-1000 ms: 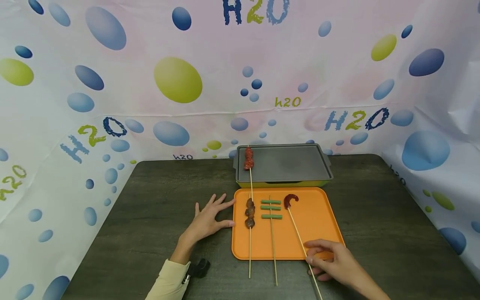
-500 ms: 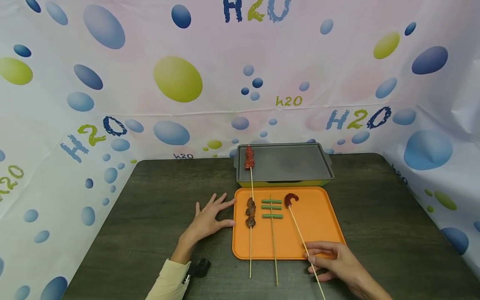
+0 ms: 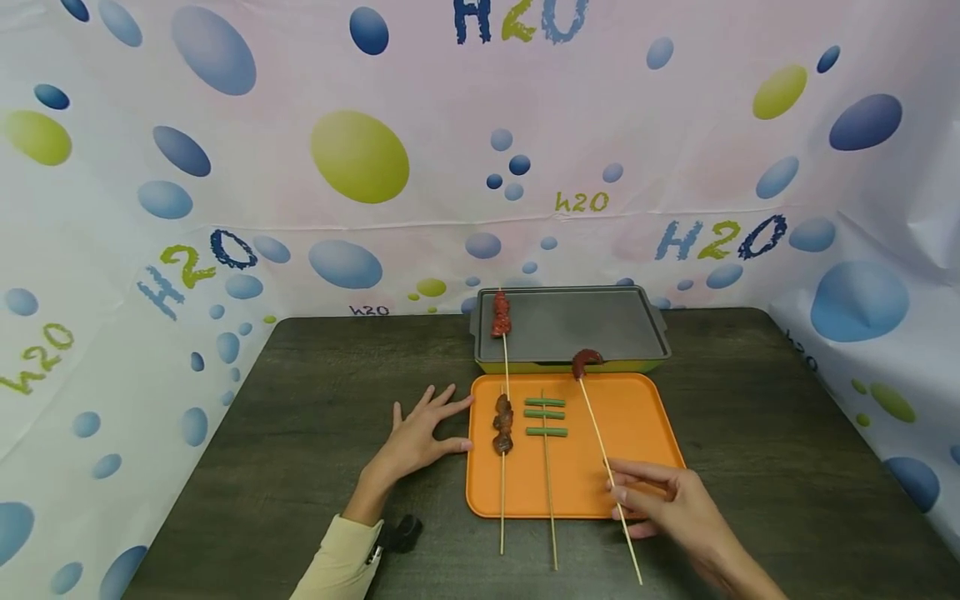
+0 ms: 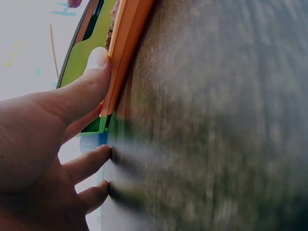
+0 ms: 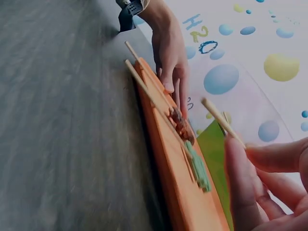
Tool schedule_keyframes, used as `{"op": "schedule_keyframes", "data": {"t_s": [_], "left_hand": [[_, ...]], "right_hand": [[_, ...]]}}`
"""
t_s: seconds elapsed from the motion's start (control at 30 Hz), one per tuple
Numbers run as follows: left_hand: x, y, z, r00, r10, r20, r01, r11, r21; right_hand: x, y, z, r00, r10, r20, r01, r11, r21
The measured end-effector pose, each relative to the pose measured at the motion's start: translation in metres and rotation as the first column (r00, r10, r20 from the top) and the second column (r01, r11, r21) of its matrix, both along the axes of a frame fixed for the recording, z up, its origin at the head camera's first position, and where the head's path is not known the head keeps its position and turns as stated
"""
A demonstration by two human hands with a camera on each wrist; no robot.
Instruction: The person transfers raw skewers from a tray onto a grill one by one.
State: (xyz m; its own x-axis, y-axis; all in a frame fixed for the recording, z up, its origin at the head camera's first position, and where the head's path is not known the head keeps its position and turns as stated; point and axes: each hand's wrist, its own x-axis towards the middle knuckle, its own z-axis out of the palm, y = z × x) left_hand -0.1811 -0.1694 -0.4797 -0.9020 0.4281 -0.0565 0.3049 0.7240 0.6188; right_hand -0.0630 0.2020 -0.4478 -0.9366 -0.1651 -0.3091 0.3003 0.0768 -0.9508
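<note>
Skewer with curled dark-red piece (image 3: 598, 442) — its tip, over the tray half a second ago, now overlaps the near edge of the grey griddle (image 3: 581, 325) in the head view. Right hand (image 3: 667, 504), slightly farther forward, pinches the stick between thumb and fingers above the tray's near right corner. Left hand (image 3: 420, 437), fingers spread, thumb and forefinger touching the left edge of the orange tray (image 3: 637, 433). On the tray: brown-chunk skewer (image 3: 502, 423); green-piece skewer (image 3: 546, 415). Red-chunk skewer (image 3: 501, 315): griddle's left end. Dark wood-grain tabletop (image 3: 352, 367); bubble-printed backdrop (image 3: 450, 100) — lettered "H2O".
</note>
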Motion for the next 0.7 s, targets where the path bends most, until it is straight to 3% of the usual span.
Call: {"op": "schedule_keyframes", "data": {"t_s": [0.23, 0.7], "left_hand": [[0.0, 0.0, -0.001, 1.0, 0.005, -0.008, -0.005, 1.0, -0.002], [0.001, 0.0, 0.0, 1.0, 0.013, -0.005, -0.013, 1.0, 0.005]], "right_hand": [[-0.023, -0.028, 0.006, 0.993, -0.121, -0.012, 0.121, 0.993, 0.009], [-0.085, -0.068, 0.002, 0.988, -0.134, -0.08, 0.125, 0.987, -0.105]]}}
